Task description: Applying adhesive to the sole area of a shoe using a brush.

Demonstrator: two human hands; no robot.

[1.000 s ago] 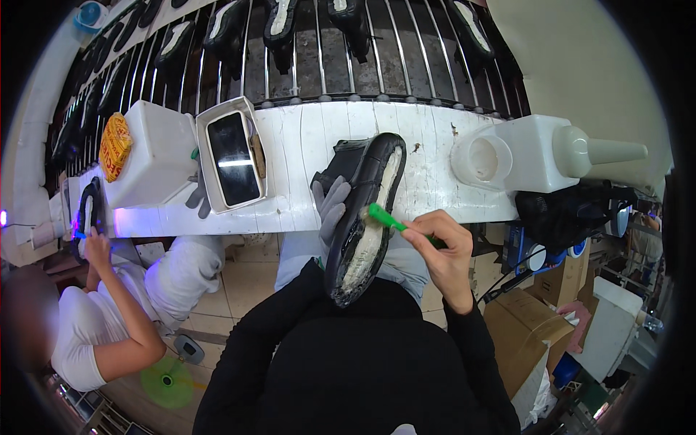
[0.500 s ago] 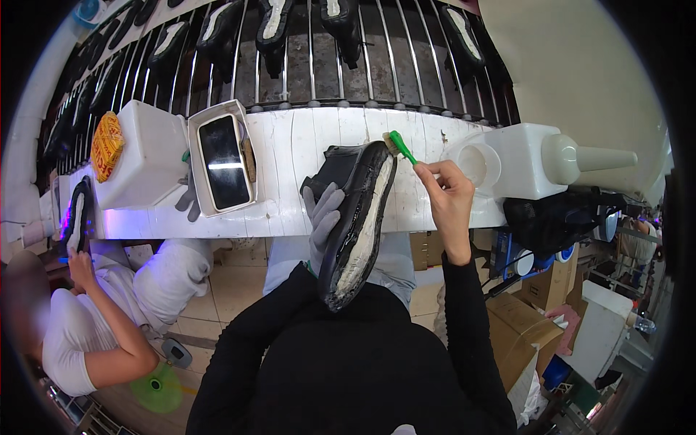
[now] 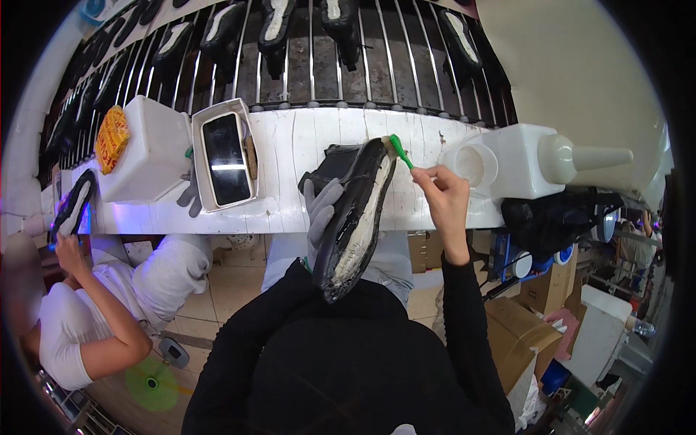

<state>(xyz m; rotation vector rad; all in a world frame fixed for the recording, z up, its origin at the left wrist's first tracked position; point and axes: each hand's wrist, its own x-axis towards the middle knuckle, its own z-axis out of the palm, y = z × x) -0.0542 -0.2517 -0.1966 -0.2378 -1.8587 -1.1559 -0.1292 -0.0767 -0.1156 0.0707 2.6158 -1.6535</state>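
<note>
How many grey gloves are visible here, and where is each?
2: a worn glove on the left hand, against the black shoe; a loose glove between the white container and open box. More may be hidden.

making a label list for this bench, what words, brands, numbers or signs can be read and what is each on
Yellow packet: red printing, not copied out here.
Brown cardboard box: faint mark, too small to read.
Black shoe and green brush: no lettering I can make out.
</note>
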